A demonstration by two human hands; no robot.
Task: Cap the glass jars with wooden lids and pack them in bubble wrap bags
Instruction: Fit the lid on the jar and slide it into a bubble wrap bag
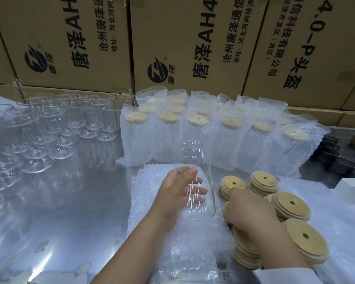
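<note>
My left hand grips a clear ribbed glass jar that stands upright with no lid, over a flat stack of bubble wrap bags. My right hand reaches down among the piles of round wooden lids, each with a centre hole; its fingers rest on a lid stack, and whether they grip a lid is hidden. Behind the jar, several capped jars in bubble wrap bags stand in rows.
Several uncapped glass jars stand on the shiny metal table at the left. Printed cardboard boxes form a wall at the back. A white box sits at the right edge.
</note>
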